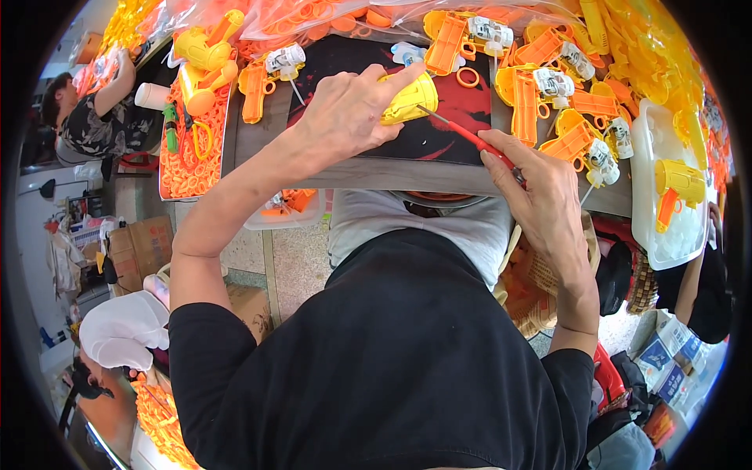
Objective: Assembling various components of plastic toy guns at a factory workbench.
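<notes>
In my left hand (348, 113), fingers wrapped round its side, is a yellow cup-shaped plastic part (415, 98) above the dark red-and-black mat (446, 145). My right hand (544, 188) grips a screwdriver (470, 136) by its red handle. The screwdriver's metal tip meets the side of the yellow part; whether it sits in a hole cannot be made out. Just past the yellow part lie an orange ring (468, 77) and a small pale-blue clear piece (406, 53). Part of the yellow piece is hidden behind my left fingers.
Half-assembled orange and yellow toys (526, 102) with white printed cylinders crowd the table's right side. A box of small orange pieces (192, 174) stands left, a white tub (650, 235) right. Bags of parts line the back. Other people (102, 117) sit nearby.
</notes>
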Demonstrator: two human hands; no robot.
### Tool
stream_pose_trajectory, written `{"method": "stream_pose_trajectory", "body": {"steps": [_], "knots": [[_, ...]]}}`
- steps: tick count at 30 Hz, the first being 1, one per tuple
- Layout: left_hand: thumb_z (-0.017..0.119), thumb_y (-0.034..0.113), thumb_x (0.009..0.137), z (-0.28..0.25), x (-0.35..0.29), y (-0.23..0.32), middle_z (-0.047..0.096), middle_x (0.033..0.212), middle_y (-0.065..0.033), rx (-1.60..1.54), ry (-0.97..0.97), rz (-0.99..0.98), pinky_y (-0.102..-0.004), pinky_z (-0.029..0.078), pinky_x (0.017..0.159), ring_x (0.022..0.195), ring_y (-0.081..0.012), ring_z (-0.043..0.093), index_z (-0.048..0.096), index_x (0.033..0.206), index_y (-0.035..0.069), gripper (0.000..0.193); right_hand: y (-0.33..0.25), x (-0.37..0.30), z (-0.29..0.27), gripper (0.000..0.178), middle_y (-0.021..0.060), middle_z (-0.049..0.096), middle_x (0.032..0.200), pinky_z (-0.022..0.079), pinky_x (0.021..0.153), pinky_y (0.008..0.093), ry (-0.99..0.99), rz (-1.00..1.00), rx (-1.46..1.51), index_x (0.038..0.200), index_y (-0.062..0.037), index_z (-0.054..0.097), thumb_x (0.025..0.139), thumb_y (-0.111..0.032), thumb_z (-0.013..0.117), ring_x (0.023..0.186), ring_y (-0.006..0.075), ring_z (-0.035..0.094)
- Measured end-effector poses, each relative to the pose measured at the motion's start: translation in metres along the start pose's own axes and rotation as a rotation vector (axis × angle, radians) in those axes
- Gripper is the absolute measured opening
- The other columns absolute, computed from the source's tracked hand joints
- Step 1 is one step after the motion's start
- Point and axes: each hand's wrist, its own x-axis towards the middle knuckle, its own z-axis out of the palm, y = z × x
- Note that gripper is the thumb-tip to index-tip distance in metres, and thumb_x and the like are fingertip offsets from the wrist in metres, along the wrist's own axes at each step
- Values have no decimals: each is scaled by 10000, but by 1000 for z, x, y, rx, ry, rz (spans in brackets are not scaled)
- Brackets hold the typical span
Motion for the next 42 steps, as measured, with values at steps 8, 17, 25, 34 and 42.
{"method": "stream_pose_trajectory", "body": {"steps": [8,17,25,34,42], "knots": [[840,199,705,2,-3,2,624,946,-159,36,40,23,-416,569,649,737,-332,682,468,1454,145,837,-4,2,-2,273,172,603,667,435,562,359,6,-19,-34,1169,-36,704,957,-201,655,536,254,556],[817,99,650,9,-1,8,620,916,-152,253,66,38,-398,557,589,718,-330,672,492,1448,165,864,-22,15,1,169,173,598,624,461,566,444,0,-117,-350,1009,-67,705,960,-205,620,594,368,608],[838,212,721,-1,-3,-10,623,918,-143,180,145,-122,-415,579,628,723,-340,694,485,1444,145,807,-17,2,89,214,117,670,733,481,488,439,324,34,-211,1160,-99,646,964,-183,632,553,341,630],[839,226,719,-1,-14,-12,643,960,-156,130,199,-206,-435,580,636,764,-347,710,469,1450,160,822,-7,11,57,284,167,706,846,512,627,346,286,68,128,1194,-53,668,976,-232,647,655,279,675],[855,207,701,-2,-10,-11,621,960,-133,207,195,-171,-410,575,614,732,-335,695,465,1472,191,864,-13,18,42,259,155,674,737,474,595,361,120,81,31,1161,-76,703,960,-231,653,584,291,620]]}}
